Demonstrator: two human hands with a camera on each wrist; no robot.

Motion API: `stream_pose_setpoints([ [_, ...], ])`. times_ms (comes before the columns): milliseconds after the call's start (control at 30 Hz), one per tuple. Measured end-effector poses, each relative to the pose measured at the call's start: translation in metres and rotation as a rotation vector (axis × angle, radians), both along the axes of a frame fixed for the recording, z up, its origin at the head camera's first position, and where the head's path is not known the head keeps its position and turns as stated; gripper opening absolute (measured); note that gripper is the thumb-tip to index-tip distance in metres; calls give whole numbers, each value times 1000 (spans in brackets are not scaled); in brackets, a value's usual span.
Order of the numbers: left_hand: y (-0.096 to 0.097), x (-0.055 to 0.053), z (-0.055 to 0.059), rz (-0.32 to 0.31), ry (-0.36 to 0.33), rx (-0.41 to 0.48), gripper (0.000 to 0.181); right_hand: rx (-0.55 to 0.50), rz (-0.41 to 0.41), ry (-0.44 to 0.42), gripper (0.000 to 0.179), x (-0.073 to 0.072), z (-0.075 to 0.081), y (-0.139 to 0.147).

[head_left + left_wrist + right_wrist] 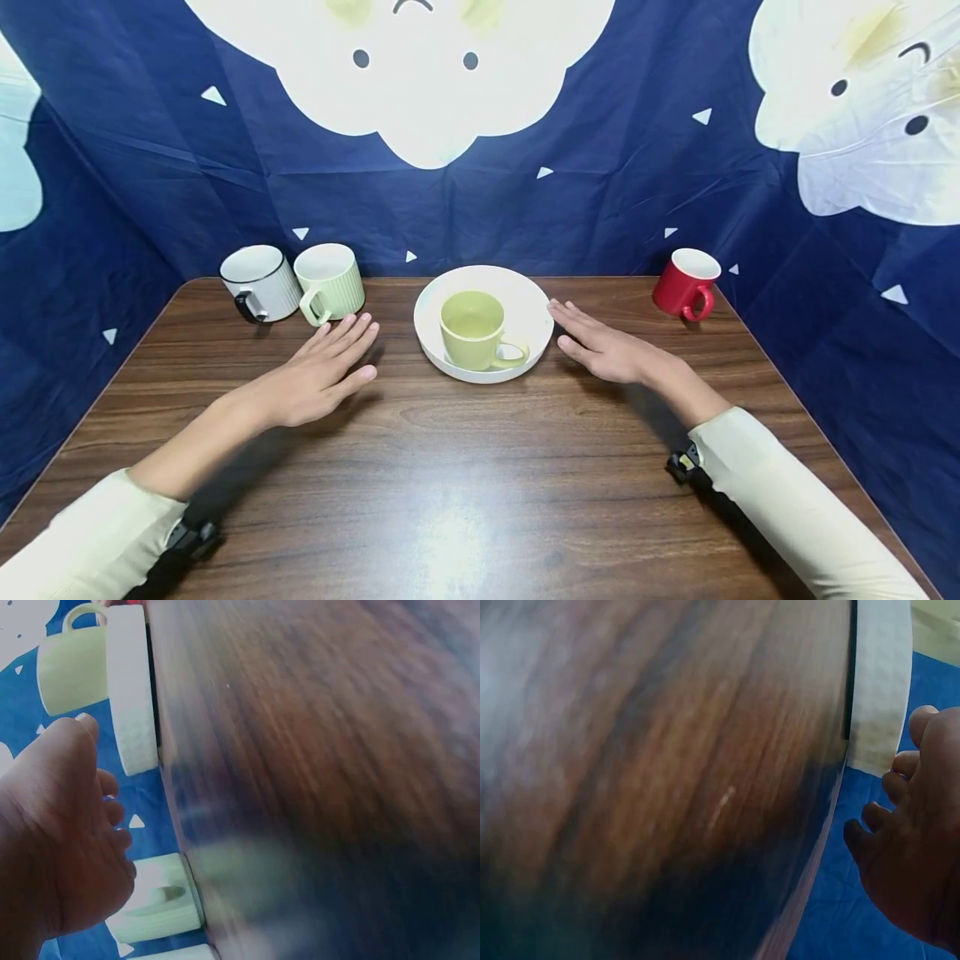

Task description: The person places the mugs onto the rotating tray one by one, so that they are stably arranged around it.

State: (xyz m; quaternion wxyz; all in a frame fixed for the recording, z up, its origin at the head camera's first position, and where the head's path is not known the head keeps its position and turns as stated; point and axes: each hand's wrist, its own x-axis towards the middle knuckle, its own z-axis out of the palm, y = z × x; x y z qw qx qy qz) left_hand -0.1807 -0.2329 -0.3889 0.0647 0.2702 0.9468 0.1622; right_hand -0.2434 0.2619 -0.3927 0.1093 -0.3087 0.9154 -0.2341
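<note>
In the head view a yellow-green mug (471, 333) stands upright inside a round white dish (483, 377), its handle toward the right. My left hand (322, 375) is held over the table left of the dish, fingers straight and nothing in it. Just beyond its fingertips stands a pale green ribbed mug (341, 287). On the other side my right hand (607, 346) reaches in with straight fingers, the fingertips right at the dish's right rim. The left wrist view shows the dish (131, 697) side-on with the mug (71, 671) rising from it.
A white mug with a black handle (273, 287) stands at the back left, beside the pale green one. Toward the back right is a red mug (675, 287). Behind the wooden table (465, 467) hangs a blue cloth (600, 208) with white cloud shapes.
</note>
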Motion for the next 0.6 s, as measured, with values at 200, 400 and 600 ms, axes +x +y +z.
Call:
stream_pose_setpoints([
  [200,-10,4,2,21,-6,8,74,83,18,59,71,-1,1,-2],
  [400,-19,8,3,32,1,16,75,156,43,124,73,1,3,-2],
  [600,-28,10,4,50,9,25,75,166,55,150,71,6,4,-3],
])
